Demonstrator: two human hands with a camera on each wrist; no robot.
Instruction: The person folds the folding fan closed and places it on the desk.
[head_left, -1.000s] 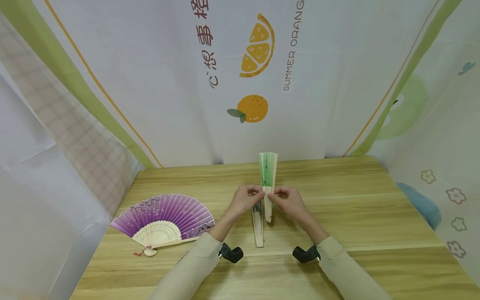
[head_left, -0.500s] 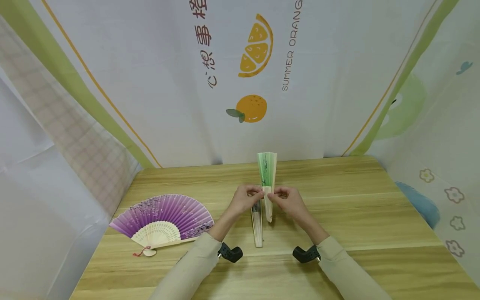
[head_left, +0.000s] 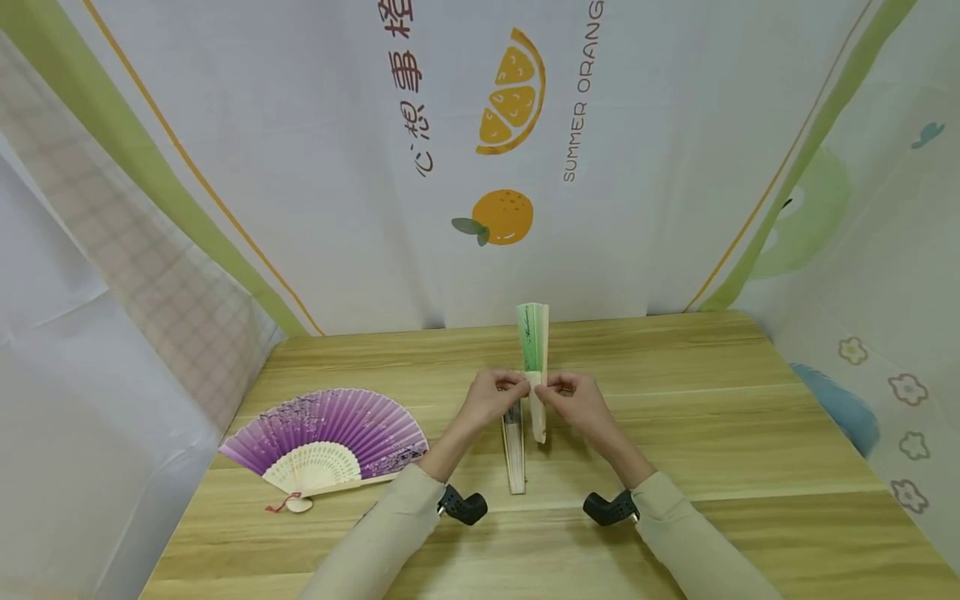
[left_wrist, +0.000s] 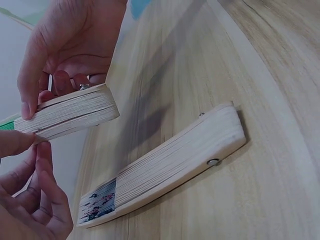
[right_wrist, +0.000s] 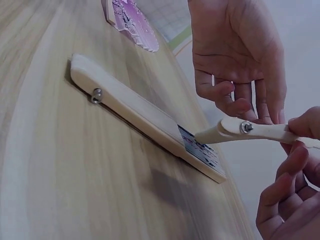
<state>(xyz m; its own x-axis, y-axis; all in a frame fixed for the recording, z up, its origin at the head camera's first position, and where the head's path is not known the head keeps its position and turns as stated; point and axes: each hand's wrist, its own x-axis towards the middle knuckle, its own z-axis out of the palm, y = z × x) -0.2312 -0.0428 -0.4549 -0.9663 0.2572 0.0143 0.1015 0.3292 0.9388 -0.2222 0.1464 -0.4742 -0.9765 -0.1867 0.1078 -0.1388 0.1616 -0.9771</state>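
Between my two hands a green folding fan, nearly folded up, is held above the table with its leaf end pointing away from me. My left hand pinches its pale ribs from the left. From the right, thumb and fingers of my right hand pinch the same fan; in the right wrist view its metal rivet shows at the near end. Below it a second folding fan, folded, with a dark flowered leaf, lies on the wooden table. My left hand partly covers that one in the head view.
A purple folding fan lies spread on the table at the left, with a red tassel at its pivot; my left forearm reaches past its right end. Printed cloth hangs along the table's back edge and both sides.
The green fan has narrowed slightly and turned a little between my hands. Both hands stay in nearly the same place, and the other two fans lie still.
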